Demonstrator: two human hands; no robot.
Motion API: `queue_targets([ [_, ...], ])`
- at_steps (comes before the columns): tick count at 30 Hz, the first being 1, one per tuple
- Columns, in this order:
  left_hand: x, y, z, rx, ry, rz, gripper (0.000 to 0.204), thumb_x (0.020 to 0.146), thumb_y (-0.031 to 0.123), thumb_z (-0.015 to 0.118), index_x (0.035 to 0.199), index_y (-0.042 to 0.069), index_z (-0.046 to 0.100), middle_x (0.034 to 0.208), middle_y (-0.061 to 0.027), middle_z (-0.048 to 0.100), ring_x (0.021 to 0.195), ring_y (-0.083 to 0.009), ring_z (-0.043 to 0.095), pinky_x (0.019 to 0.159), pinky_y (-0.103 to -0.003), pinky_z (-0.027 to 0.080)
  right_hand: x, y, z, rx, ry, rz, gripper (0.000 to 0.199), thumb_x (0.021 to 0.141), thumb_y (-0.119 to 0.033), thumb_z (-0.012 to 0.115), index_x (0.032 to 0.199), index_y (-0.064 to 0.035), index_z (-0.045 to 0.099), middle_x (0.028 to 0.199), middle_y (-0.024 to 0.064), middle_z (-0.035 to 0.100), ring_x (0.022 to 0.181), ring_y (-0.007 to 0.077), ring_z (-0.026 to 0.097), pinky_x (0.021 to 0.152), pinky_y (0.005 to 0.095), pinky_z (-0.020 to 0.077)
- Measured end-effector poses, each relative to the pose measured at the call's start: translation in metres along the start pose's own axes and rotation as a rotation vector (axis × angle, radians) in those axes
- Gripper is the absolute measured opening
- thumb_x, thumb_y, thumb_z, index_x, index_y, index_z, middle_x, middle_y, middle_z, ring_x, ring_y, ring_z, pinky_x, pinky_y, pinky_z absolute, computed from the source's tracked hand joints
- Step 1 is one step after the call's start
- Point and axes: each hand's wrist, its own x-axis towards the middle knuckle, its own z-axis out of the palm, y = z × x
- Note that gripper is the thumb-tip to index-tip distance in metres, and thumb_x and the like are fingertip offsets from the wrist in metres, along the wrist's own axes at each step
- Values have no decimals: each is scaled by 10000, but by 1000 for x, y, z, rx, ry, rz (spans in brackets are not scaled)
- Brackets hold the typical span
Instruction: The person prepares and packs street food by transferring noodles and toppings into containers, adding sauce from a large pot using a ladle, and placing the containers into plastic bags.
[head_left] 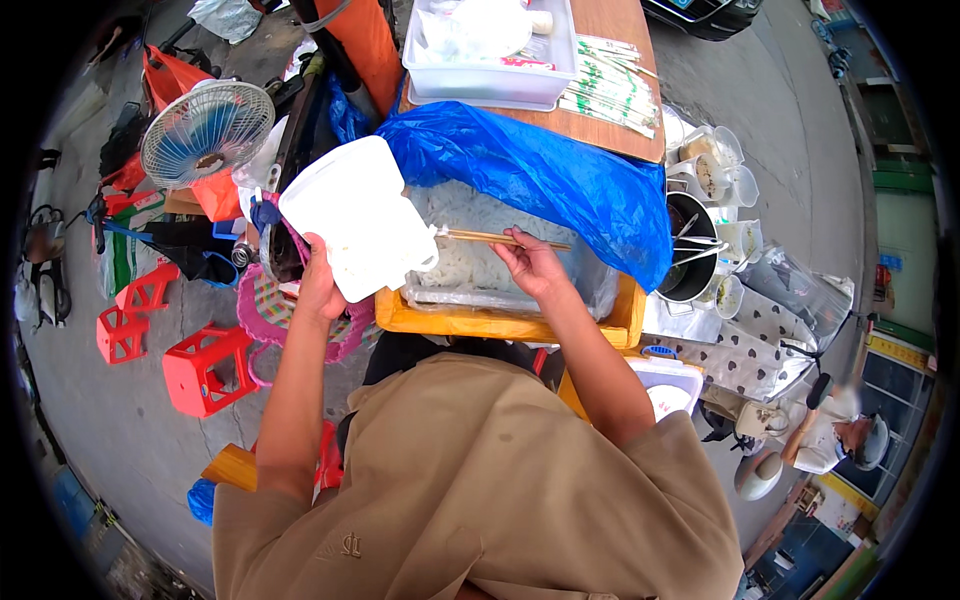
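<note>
My left hand (320, 282) grips an opened white takeaway box (345, 185) by its near left edge, its lid folded back away from me. White contents inside blend with the box and are hard to make out. In my right hand (533, 265) is a pair of wooden chopsticks (475, 236), their tips pointing left at the box's right edge. Below them, white noodle-like strands (465, 208) fill a plastic-lined yellow crate (480, 318). A blue plastic sheet (540, 165) lies folded back over the crate's far side.
Beyond the sheet, a wooden board (610, 20) bears a white tub (490, 88) and wrapped chopsticks (612, 88). Right of the crate stand a dark pot with ladles (690, 245) and several plastic jugs (705, 178). At left are a fan (207, 135) and red stools (208, 372).
</note>
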Motion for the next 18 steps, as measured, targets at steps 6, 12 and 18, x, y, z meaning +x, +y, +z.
queue_targets([
  [6,-5,-6,-2,17,22,6,963,939,724,405,1555,-3,269,1548,-155,446,1376,-295,505,1121,-454,452,-40,-24,-8,-7,-144,-61,118,983,-71,638,1036,33,620,1092,151,652,1096,350,659,944,389,617],
  [12,-3,-2,-1,18,-16,-82,961,935,724,413,1550,-4,284,1541,-167,454,1377,-304,509,1126,-459,453,-6,-18,-12,-296,150,-287,98,1005,-107,626,1054,-21,625,1093,98,647,1078,247,638,968,379,584],
  [18,10,3,1,49,-41,-145,955,935,720,422,1543,-6,298,1532,-170,467,1370,-302,518,1120,-457,459,90,5,-30,-266,415,-315,123,1002,-115,633,1077,-17,627,1065,98,650,980,224,660,800,336,651],
])
